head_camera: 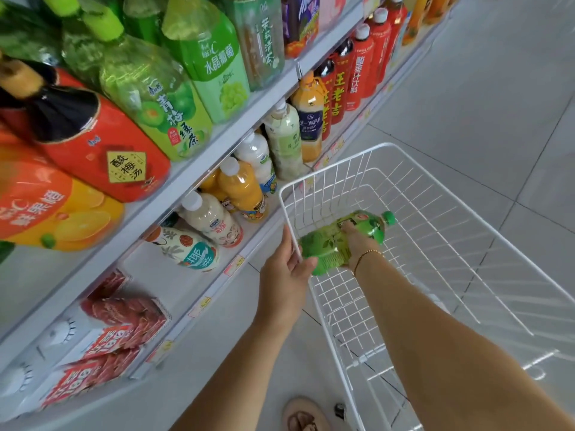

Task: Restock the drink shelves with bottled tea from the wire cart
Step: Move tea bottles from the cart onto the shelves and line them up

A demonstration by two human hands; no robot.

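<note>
Bottle: green plastic tea bottle (323, 244) lying in the cart, cap toward 2 o'clock.
Right hand (361, 242): fingers wrapped round the bottle.
Left hand (284, 272): gripping the white wire cart (339, 164) rim, at the bottle's 9 o'clock.
Progress: the only bottle in the cart, not yet shelved; grey drink shelves (236, 135) at 10 o'clock.

The grey shelves (217, 144) are carrying rows of drink bottles (205, 57), with red cartons (124, 309) lying on the lowest one. The white wire cart (451, 244) is standing on the tiled floor (497, 88) beside them.
</note>
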